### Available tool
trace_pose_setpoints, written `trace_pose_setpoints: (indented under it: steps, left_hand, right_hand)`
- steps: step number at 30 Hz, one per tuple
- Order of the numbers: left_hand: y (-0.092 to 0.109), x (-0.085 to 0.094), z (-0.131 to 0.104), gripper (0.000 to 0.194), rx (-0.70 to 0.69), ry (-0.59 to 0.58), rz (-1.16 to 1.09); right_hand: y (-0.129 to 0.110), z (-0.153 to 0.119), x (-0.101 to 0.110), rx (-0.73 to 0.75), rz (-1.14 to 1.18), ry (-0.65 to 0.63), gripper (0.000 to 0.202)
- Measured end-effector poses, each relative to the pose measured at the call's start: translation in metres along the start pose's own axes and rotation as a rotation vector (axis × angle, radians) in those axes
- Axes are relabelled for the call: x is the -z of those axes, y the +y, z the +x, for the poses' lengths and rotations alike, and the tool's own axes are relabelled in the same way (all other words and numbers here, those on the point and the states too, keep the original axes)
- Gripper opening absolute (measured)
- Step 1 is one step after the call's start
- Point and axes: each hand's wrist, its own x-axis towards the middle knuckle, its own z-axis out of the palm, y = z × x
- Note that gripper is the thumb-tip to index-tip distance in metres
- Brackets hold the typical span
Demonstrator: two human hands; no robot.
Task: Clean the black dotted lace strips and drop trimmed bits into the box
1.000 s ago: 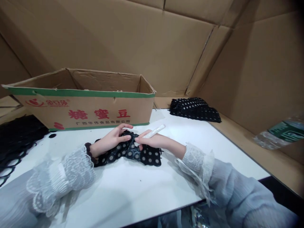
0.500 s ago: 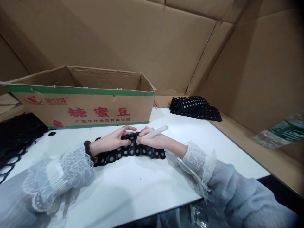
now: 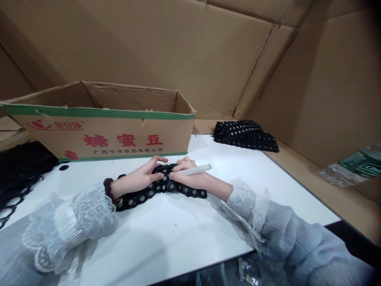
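A black strip of sheet material with rows of pale round dots [image 3: 143, 194] lies on the white table, its middle bunched up between my hands. My left hand [image 3: 142, 177] is closed on the strip's left half, thumb on the near side and the index finger raised. In my right hand [image 3: 193, 178] is a white pen-shaped tool [image 3: 195, 170], slanting up to the right. The fingertips of that hand also touch the strip near its middle. The tool's working tip is hidden by my fingers.
Behind my hands stands an open cardboard box [image 3: 125, 137] with red lettering. A dotted black bundle [image 3: 244, 135] lies at the back right. Black netted sheets [image 3: 26, 171] and a small black disc [image 3: 63, 168] are on the left. A plastic bottle [image 3: 354, 165] lies at the right.
The middle of the strip is bent up a little more and its left end has dropped slightly. The pen-shaped tool now leans flatter. Both hands stay at nearly the same place.
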Motion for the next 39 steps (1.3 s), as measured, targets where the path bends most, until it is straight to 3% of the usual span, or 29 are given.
trace_pose_setpoints:
  steps: [9,15,18,21,26,30,39]
  left_hand:
    - [0.003,-0.011,-0.001,0.041,0.022,0.085,0.005]
    - [0.005,-0.007,-0.004,0.043,0.06,0.086,0.037]
    - [0.004,0.0,-0.004,0.039,0.044,0.057,0.024]
    - [0.002,0.002,-0.003,0.035,0.023,0.016,-0.027]
    - [0.0,0.0,0.0,0.04,0.065,0.142,-0.089]
    - [0.001,0.001,-0.002,0.049,0.127,0.163,-0.165]
    - [0.002,0.004,-0.008,0.059,0.191,0.068,-0.394]
  right_hand:
    - [-0.001,-0.002,-0.021,0.031,-0.25,0.196,0.034]
    - [0.001,0.003,-0.019,0.056,-0.395,0.221,0.032]
    - [0.003,0.003,-0.014,0.088,-0.318,0.192,0.034]
    - [0.007,0.002,-0.009,0.115,-0.047,0.075,0.037]
    - [0.01,0.003,-0.007,0.045,0.325,0.053,0.037]
    - [0.009,0.004,-0.008,0.041,0.329,0.105,0.04]
    - [0.014,0.011,-0.009,0.06,0.135,0.129,0.038]
